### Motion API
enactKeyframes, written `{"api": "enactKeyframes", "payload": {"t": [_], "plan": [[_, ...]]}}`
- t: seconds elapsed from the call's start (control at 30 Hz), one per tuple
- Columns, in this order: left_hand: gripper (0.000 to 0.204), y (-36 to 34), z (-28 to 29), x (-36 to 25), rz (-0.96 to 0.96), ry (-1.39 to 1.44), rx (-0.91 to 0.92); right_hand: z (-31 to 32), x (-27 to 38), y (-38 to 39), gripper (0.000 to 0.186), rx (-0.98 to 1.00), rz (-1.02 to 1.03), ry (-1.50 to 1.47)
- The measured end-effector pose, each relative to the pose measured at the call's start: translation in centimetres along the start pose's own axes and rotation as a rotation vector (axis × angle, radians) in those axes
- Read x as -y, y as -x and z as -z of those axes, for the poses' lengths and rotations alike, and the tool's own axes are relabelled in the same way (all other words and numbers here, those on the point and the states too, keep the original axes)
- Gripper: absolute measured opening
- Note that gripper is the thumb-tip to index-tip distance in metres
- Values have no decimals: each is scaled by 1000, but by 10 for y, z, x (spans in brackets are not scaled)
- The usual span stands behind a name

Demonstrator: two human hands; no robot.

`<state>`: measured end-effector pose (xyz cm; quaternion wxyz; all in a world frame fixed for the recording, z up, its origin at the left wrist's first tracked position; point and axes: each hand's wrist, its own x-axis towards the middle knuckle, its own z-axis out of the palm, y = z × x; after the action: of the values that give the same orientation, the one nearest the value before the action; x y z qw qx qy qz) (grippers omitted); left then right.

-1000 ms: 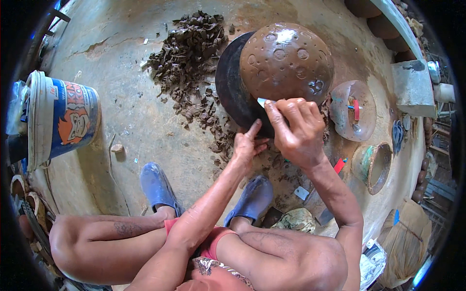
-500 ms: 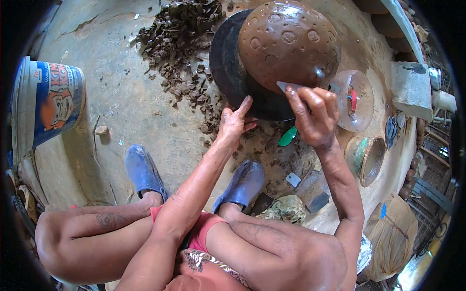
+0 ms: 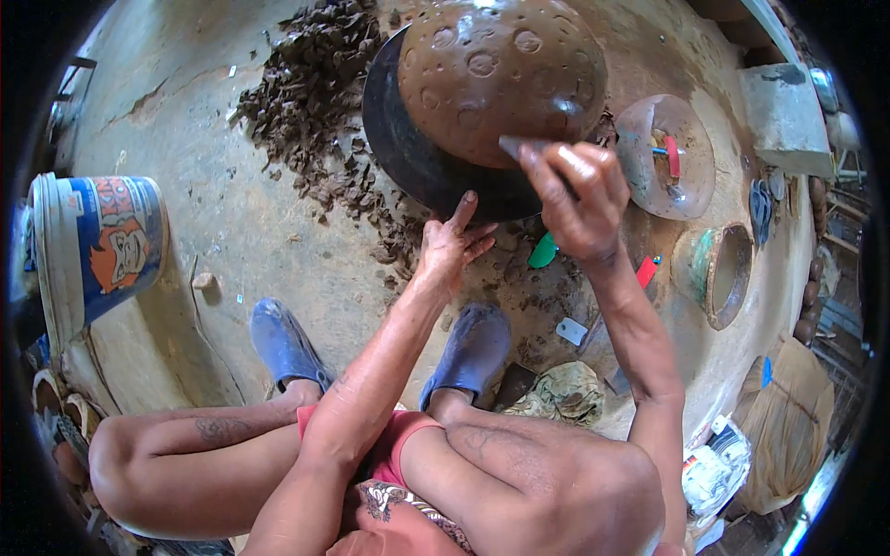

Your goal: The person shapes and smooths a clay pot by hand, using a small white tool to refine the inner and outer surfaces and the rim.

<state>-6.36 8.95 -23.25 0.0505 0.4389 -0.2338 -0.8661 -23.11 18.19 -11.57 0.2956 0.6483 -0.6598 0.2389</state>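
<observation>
A rounded brown clay pot (image 3: 519, 93), wet and shiny, stands dome up in a wide black round dish (image 3: 422, 176); ring-shaped dents mark its surface. My right hand (image 3: 582, 190) pinches a small thin flat scraper (image 3: 509, 145) between thumb and fingers, its edge at the pot's lower near side. At the dish's near rim is my left hand (image 3: 447, 248), with the thumb stretched up against the rim and the fingers spread apart to the right. The underside of the dish is hidden.
Dark clay shavings (image 3: 311, 102) lie heaped left of the dish. A clear plastic bowl (image 3: 635, 167) with small tools and a round open container (image 3: 691, 264) stand at right. A green piece (image 3: 544, 250) lies near the dish. A blue-and-white bucket (image 3: 116, 246) stands at left.
The view has shifted, and pot and dish appear further left. The pot's dents have turned counterclockwise. My right hand still holds the scraper against the pot; my left hand stays at the rim.
</observation>
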Motion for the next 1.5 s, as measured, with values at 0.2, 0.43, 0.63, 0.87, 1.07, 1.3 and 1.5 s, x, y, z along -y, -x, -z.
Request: {"api": "enactKeyframes", "payload": {"t": [0.2, 0.43, 0.63, 0.87, 1.07, 1.3, 1.5], "plan": [[70, 5, -24, 15, 61, -36, 49, 7, 8, 54, 37, 85, -184, -165], [73, 0, -20, 18, 252, -253, 245, -15, -24, 27, 23, -423, -949, -147], [84, 4, 24, -29, 59, -206, -1, -15, 7, 12, 22, -437, -958, -119], [70, -5, 23, -76, -90, -142, -152, -32, 82, 17, 31, -472, -899, -65], [57, -25, 65, -78, -152, -120, -59, -31, 109, 11, 26, -401, -769, -289], [63, -9, 37, -43, -93, -175, -122, -20, 19, 19, 23, -600, -1095, -165], [56, -9, 34, -19, -42, -89, -36, -14, 46, 10, 22, -463, -817, -72]]}}
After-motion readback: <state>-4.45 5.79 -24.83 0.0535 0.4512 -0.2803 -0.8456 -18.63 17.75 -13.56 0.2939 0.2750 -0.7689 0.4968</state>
